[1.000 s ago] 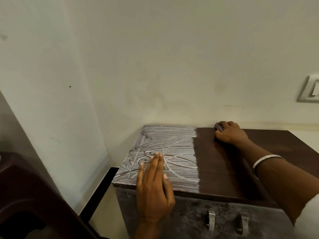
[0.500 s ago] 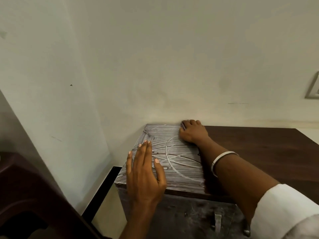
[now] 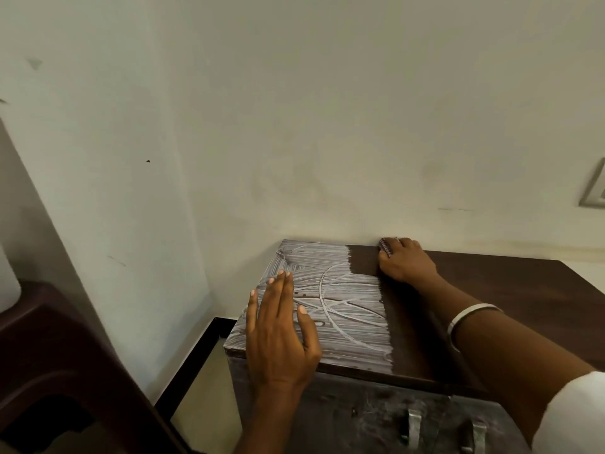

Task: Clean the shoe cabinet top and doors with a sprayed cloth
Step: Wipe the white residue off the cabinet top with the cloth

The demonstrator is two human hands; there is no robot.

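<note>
Dark brown chair (image 3: 49, 365): stands at the far left, against the pale wall (image 3: 294, 109), well apart from the cabinet.
Floor (image 3: 193, 398): a pale strip with a black skirting line runs between the chair and the cabinet.
Shoe cabinet (image 3: 343, 417): stands in the corner, its back edge against the wall; its grey front is dusty.
Cabinet top (image 3: 523, 296): dark brown wood; the left part is covered with whitish streaks and curved lines, the right part is bare and dark, and the border between them runs from back to front just left of the right hand.
Left hand (image 3: 281, 335): lies palm down on the streaked part near the front left corner; the fingers (image 3: 278, 296) are straight and held close together, the thumb set a little apart to the right.
Cloth (image 3: 385, 248): a small dark patterned wad at the back edge of the top, beside the wall, mostly hidden under the right hand.
Right hand (image 3: 406, 263): rests on the cloth at the back of the top, fingers curled down over it and gripping it.
Bangle (image 3: 471, 319): a pale band round the right wrist, with a white sleeve (image 3: 576, 411) further down the arm.
Door handles (image 3: 413, 427): two metal pulls on the cabinet front, below the right forearm.
Switch plate (image 3: 594, 188): on the wall at the far right edge, partly cut off.
</note>
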